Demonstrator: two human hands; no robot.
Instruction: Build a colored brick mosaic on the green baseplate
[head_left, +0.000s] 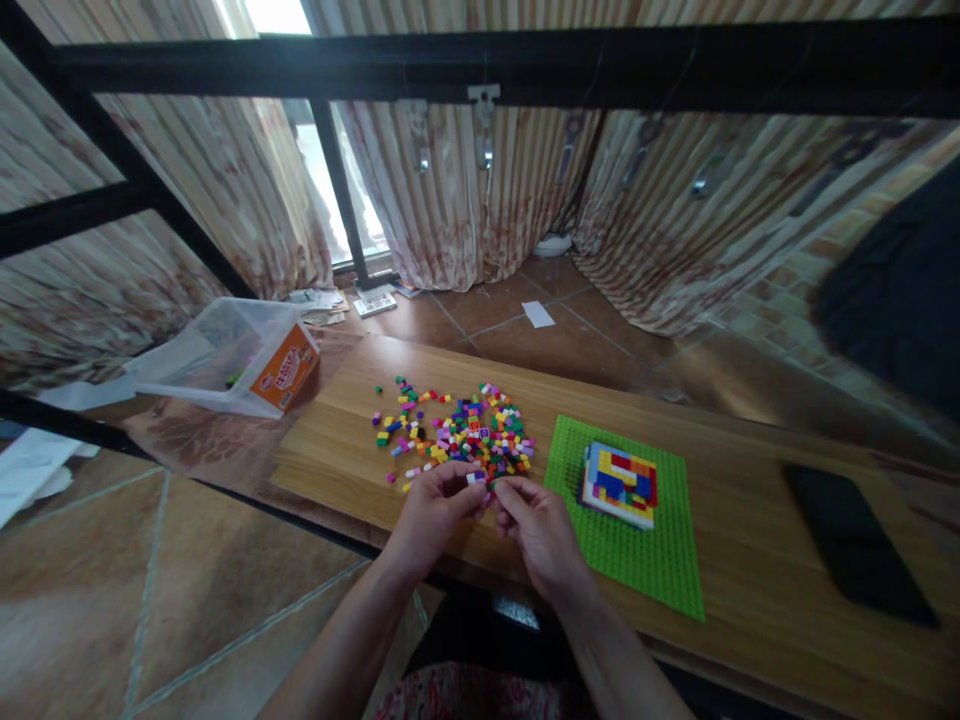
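My left hand (442,510) pinches a small white and purple toy brick (475,478) between thumb and fingertips. Close beside it, my right hand (534,518) is closed in a pinch, its fingertips almost meeting the left ones; what they hold is too small and covered to make out. Just beyond both hands lies a loose heap of colourful building bricks (450,440). To the right, a green baseplate (660,570) bears a low square block built of bricks (621,482), with a multicoloured top and a white layer along its near side.
Both hands are over the near edge of a wooden bench top (337,440). A dark flat tablet-like object (855,540) lies at its right end. A clear plastic bin (225,350) with an orange label stands at the left. A black metal bar (480,65) crosses in front of curtains.
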